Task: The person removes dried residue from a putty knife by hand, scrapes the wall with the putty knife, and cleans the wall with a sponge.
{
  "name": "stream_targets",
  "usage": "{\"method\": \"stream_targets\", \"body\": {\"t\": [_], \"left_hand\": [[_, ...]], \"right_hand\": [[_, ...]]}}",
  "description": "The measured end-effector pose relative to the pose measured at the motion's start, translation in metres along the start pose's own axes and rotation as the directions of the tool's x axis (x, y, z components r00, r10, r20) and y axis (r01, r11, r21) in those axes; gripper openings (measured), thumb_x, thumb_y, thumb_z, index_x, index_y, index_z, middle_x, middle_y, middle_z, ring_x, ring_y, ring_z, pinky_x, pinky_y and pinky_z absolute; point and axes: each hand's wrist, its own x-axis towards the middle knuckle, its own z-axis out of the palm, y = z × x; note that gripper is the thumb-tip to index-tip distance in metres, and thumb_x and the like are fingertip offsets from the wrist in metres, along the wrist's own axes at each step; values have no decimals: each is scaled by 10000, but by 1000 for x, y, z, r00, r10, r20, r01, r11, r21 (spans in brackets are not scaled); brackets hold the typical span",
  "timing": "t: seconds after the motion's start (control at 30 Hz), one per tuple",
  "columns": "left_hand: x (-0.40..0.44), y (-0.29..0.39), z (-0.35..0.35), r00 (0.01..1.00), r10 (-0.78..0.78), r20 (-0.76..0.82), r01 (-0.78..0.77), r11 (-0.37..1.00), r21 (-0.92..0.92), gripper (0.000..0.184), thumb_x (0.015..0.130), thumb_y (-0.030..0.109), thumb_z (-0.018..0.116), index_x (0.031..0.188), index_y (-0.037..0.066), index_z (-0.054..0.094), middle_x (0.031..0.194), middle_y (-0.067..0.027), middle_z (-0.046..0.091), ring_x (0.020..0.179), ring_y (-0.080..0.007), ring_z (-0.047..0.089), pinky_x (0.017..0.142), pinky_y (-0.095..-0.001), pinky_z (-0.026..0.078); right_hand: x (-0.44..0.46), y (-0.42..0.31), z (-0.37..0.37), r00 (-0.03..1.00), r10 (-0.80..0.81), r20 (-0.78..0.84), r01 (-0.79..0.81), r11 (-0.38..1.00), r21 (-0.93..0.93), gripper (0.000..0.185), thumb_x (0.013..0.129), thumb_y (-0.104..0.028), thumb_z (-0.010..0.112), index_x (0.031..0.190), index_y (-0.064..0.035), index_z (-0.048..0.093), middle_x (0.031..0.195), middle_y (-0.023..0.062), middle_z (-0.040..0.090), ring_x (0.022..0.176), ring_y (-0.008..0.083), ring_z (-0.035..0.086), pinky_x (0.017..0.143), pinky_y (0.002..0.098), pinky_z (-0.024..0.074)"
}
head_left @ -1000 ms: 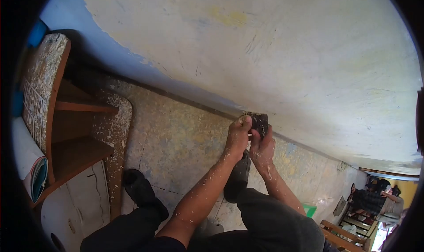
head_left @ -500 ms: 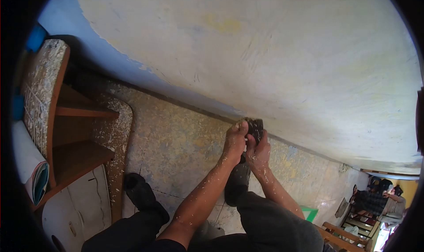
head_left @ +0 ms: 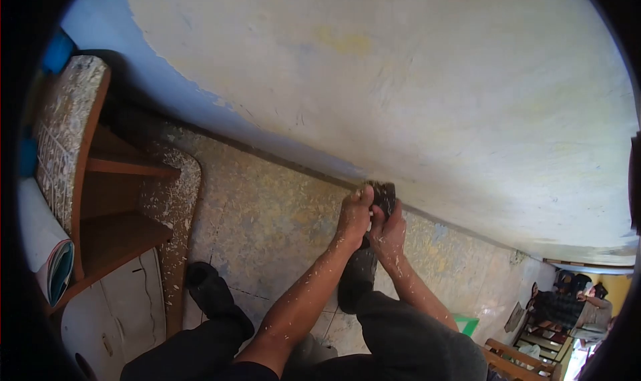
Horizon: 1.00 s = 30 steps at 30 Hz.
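Both of my hands grip a dark, flat scraper-like piece (head_left: 383,193) speckled with pale flakes. My left hand (head_left: 354,217) is closed on its left side, thumb toward the top. From below and to the right, my right hand (head_left: 389,235) pinches it with the fingers along its edge. The piece is close to the lower part of the wall (head_left: 387,134), just above the floor line; I cannot tell whether it touches. Most of the wall is bared to a pale, patchy surface, with blue paint (head_left: 160,91) left along the left and bottom. Paint flakes cling to my forearms.
Flakes litter the tiled floor (head_left: 254,207) and the wooden shelf unit (head_left: 127,171) on the left, which holds papers (head_left: 43,237). My dark shoes (head_left: 212,289) are below. A green object (head_left: 466,324), wooden furniture (head_left: 517,361) and a person (head_left: 594,307) are at the right.
The dark piece and both hands have shifted very slightly, a few pixels left and down. The grip looks the same.
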Motion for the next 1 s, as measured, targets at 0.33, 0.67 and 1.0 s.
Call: {"method": "stream_targets", "body": {"t": [0.33,0.67,1.0], "left_hand": [[-12,12,-5,998,-8,56,11,998,-64,327,925,373,514,984,67,613,851,-15,617,728,-126,576,634,-288,504],[-5,9,-7,994,46,94,-32,989,-146,371,922,412,508,968,53,591,845,-5,600,741,-122,563,627,-316,491],[0,-14,-4,991,-5,136,33,979,-201,396,901,446,528,969,60,591,836,-9,595,695,-120,552,587,-293,484]], "right_hand": [[1,-12,-5,998,44,54,-44,999,4,247,897,-159,509,1093,-35,425,751,186,650,680,421,612,550,487,480],[6,-3,-3,992,39,117,-28,995,-96,399,884,-159,520,1240,-41,384,728,211,638,642,429,604,524,496,479],[-1,17,-5,987,83,137,-50,972,-231,325,900,-209,501,1191,-104,402,700,167,643,594,427,593,505,499,469]]}}
